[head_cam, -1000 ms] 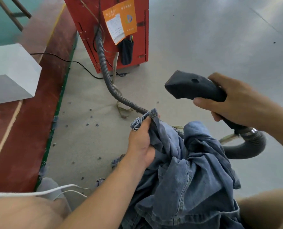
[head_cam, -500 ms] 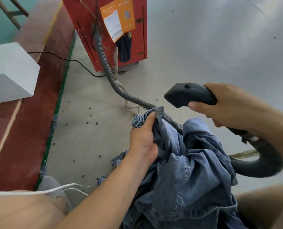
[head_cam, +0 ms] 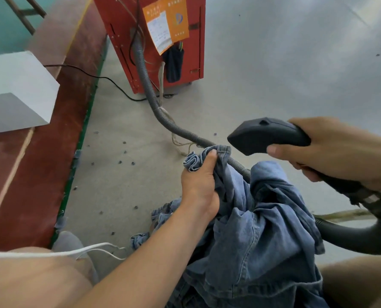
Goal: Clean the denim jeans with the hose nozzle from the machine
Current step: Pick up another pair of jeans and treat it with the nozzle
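Note:
Blue denim jeans (head_cam: pixel 258 236) lie bunched over my lap at the lower centre. My left hand (head_cam: pixel 199 185) grips a gathered fold of the denim and holds its bunched end up. My right hand (head_cam: pixel 331 150) is wrapped round the handle of the black hose nozzle (head_cam: pixel 265 135), whose tip hangs just right of and slightly above the raised fold, not touching it. A grey ribbed hose (head_cam: pixel 163 116) runs from the red machine (head_cam: pixel 163 41) across the floor, passes behind the jeans and curves back to the nozzle at the right.
A white box (head_cam: pixel 18 90) sits on the red-brown strip (head_cam: pixel 40 163) at the left. A black cable (head_cam: pixel 96 77) runs to the machine. Small dark specks dot the grey floor (head_cam: pixel 285 74). A white cord (head_cam: pixel 51 254) crosses my left knee.
The nozzle has dropped and moved closer to the raised denim fold. My left hand has kept its hold on the fold, almost in place.

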`<state>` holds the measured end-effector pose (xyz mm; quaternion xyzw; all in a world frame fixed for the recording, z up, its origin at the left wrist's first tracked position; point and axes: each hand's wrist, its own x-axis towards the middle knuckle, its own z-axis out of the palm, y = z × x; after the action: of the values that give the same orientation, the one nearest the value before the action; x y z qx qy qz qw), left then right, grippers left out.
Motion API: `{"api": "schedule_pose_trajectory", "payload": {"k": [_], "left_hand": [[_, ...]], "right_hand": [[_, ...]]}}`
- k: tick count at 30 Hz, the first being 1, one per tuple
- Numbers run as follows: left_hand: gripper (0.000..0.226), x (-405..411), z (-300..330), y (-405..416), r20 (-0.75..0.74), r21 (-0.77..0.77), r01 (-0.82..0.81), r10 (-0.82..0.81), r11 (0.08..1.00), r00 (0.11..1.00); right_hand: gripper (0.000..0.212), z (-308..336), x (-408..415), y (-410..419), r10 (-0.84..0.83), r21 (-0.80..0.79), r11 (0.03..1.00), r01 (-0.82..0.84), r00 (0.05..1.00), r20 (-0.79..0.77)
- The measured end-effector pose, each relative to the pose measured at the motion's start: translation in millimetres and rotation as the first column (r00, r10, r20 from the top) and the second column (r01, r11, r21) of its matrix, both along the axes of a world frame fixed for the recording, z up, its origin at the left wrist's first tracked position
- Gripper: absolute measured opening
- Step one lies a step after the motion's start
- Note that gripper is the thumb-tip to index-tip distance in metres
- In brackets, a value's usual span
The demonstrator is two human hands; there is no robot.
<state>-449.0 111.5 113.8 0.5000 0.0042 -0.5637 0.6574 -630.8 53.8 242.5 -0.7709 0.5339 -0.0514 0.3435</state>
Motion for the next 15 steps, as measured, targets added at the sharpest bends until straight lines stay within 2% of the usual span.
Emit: {"api": "schedule_pose_trajectory", "payload": {"k": [4, 7, 8, 10, 12, 14, 15], "left_hand": [[0.006, 2.5, 1.9, 0.7, -0.069, -0.092, 0.062, -0.068, 0.994, 0.995], [0.008, 5.4, 4.1, 4.4, -0.063, -0.174, 0.144, -0.157, 0.974, 0.986], [0.009, 6.5, 5.2, 6.6, -0.010, -0.195, 0.194, -0.200, 0.961, 0.980], [0.009, 10.1, 8.2, 11.0, 0.196, -0.191, 0.346, -0.310, 0.918, 0.930], [0.011, 15.4, 10.9, 15.5, 0.429, -0.101, 0.504, -0.419, 0.858, 0.800], [0.048, 20.7, 14.0, 22.3, 0.563, 0.055, 0.554, -0.484, 0.831, 0.670], [0.064, 22.7, 14.8, 26.1, 0.559, 0.101, 0.549, -0.504, 0.830, 0.658]], "right_hand": [[0.016, -7.9, 7.0, 6.2, 0.072, 0.115, 0.991, -0.066, 0.996, -0.048], [0.023, -12.7, 8.1, -5.0, -0.074, 0.057, 0.996, 0.073, 0.997, 0.024], [0.023, -9.0, 5.9, -8.8, -0.124, 0.038, 0.992, 0.122, 0.991, 0.048], [0.023, 0.8, -1.6, -13.9, -0.158, 0.025, 0.987, 0.156, 0.983, 0.097], [0.026, 6.3, -8.9, -12.1, -0.135, 0.004, 0.991, 0.136, 0.985, 0.111], [0.024, 6.5, -9.4, -3.9, -0.126, -0.024, 0.991, 0.128, 0.988, 0.087], [0.027, 5.5, -6.4, 1.3, -0.126, -0.034, 0.991, 0.129, 0.989, 0.072]]}}
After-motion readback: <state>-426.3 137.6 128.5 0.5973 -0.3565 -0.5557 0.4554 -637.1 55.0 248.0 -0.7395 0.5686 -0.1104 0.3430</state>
